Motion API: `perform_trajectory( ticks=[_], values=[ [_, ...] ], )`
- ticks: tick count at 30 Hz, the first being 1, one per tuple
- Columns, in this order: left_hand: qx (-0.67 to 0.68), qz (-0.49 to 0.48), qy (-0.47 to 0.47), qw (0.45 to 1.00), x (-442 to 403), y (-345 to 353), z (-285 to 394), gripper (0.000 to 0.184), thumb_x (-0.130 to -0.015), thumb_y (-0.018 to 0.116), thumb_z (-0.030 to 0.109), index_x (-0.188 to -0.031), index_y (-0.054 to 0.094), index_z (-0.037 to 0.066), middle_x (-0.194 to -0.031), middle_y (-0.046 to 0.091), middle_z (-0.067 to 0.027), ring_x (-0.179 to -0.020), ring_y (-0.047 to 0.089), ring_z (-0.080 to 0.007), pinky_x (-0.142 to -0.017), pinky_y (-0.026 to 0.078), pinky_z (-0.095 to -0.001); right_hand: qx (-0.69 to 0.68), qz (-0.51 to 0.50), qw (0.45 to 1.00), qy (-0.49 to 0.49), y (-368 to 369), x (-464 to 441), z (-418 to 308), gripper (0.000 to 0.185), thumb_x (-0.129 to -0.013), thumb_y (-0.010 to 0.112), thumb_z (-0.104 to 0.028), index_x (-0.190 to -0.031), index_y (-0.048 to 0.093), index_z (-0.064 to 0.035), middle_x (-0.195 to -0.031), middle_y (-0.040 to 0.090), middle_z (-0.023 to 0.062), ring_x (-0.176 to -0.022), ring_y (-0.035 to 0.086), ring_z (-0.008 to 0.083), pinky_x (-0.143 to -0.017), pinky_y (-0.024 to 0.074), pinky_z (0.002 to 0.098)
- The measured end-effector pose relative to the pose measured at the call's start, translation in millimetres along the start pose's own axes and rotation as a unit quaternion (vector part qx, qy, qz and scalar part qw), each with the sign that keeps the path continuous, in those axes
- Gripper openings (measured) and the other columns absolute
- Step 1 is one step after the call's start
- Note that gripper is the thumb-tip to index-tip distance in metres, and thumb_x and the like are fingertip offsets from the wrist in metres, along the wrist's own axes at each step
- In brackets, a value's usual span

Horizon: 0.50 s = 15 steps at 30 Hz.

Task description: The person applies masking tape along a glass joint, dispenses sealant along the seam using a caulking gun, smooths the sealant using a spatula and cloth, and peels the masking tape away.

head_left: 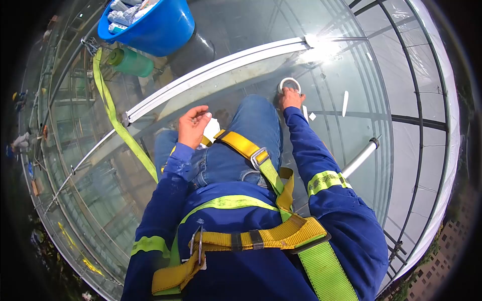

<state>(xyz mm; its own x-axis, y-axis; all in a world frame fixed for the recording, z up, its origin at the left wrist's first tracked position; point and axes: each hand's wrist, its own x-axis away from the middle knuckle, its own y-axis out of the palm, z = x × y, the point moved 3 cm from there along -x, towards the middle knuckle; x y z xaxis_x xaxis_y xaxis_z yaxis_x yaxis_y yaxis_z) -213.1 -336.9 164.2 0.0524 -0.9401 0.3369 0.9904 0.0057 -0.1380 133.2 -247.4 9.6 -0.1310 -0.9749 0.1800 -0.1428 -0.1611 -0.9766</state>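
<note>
My right hand is closed on the near side of a white ring-shaped roll of tape at the glass panel. My left hand is raised over my left thigh with fingers bent and thumb against them. Whatever it may pinch is too small to make out. Just beside it, a white sheet or cloth shows by my leg; I cannot tell whether the hand touches it. Thin white strips and a small white scrap lie on the glass to the right.
A blue bucket full of tubes stands at upper left, near a green bottle. A white metal rail crosses the glass. A lime strap runs along my left. A white caulking gun or tube lies right.
</note>
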Motion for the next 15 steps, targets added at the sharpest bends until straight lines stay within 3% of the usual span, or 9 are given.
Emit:
perform_trajectory(
  ticks=[2, 4, 6, 8, 10, 15],
  values=[
    [0.067, -0.027, -0.05, 0.996, -24.8, 20.7, 12.2, 0.043, -0.093, 0.066, 0.026, -0.125, 0.058, -0.002, -0.115, 0.061, -0.0123, -0.101, 0.062, -0.0187, -0.083, 0.052, -0.0302, -0.169, 0.036, 0.982, -0.074, -56.5, -2.4, -30.2, 0.027, -0.086, 0.068, -0.029, -0.107, 0.066, -0.011, -0.1, 0.066, 0.0132, -0.1, 0.062, 0.0314, -0.091, 0.043, 0.0499],
    [0.222, -0.047, -0.103, 0.969, -39.2, 25.5, 28.3, 0.051, -0.095, 0.062, 0.035, -0.129, 0.053, -0.003, -0.117, 0.061, -0.0143, -0.103, 0.062, -0.0219, -0.087, 0.052, -0.0333, -0.417, -0.029, 0.879, -0.231, -124.0, 33.0, -89.1, 0.026, -0.086, 0.069, -0.021, -0.105, 0.063, -0.0039, -0.094, 0.065, 0.0173, -0.09, 0.062, 0.0352, -0.082, 0.0474, 0.0425],
    [0.323, -0.094, -0.107, 0.935, -42.8, 23.4, 44.9, 0.055, -0.095, 0.061, 0.039, -0.129, 0.051, -0.004, -0.115, 0.061, -0.0152, -0.102, 0.062, -0.0232, -0.088, 0.053, -0.035, -0.448, -0.089, 0.795, -0.4, -178.3, 70.1, -137.6, 0.024, -0.086, 0.069, -0.016, -0.103, 0.062, -0.0001, -0.093, 0.064, 0.0165, -0.088, 0.061, 0.0349, -0.078, 0.0483, 0.0398],
    [0.374, -0.167, -0.062, 0.91, -38.0, 8.2, 62.3, 0.054, -0.095, 0.062, 0.038, -0.126, 0.054, -0.005, -0.112, 0.063, -0.015, -0.099, 0.063, -0.0226, -0.087, 0.054, -0.0354, -0.443, -0.048, 0.771, -0.456, -208.5, 99.3, -164.8, 0.023, -0.086, 0.069, -0.015, -0.102, 0.062, -0.0006, -0.093, 0.063, 0.0165, -0.088, 0.061, 0.0349, -0.078, 0.0482, 0.0404],
    [0.397, -0.158, -0.039, 0.903, -5.2, -20.4, 81.1, 0.047, -0.095, 0.062, 0.031, -0.124, 0.056, -0.005, -0.111, 0.064, -0.0151, -0.097, 0.065, -0.0226, -0.088, 0.055, -0.0368, -0.461, -0.053, 0.762, -0.451, -231.4, 129.5, -186.7, 0.022, -0.086, 0.069, -0.014, -0.102, 0.062, -0.0008, -0.093, 0.063, 0.0162, -0.089, 0.061, 0.0349, -0.078, 0.0484, 0.0406],
    [0.382, -0.012, 0.007, 0.924, 8.5, -69.3, 53.7, 0.031, -0.091, 0.069, 0.02, -0.11, 0.066, -0.004, -0.099, 0.068, -0.0123, -0.086, 0.067, -0.0208, -0.079, 0.057, -0.0338, -0.455, -0.068, 0.754, -0.469, -200.9, 148.7, -227.3, 0.026, -0.086, 0.07, -0.018, -0.106, 0.063, -0.0014, -0.095, 0.065, 0.0163, -0.087, 0.062, 0.0343, -0.079, 0.0488, 0.04]
  ],
)
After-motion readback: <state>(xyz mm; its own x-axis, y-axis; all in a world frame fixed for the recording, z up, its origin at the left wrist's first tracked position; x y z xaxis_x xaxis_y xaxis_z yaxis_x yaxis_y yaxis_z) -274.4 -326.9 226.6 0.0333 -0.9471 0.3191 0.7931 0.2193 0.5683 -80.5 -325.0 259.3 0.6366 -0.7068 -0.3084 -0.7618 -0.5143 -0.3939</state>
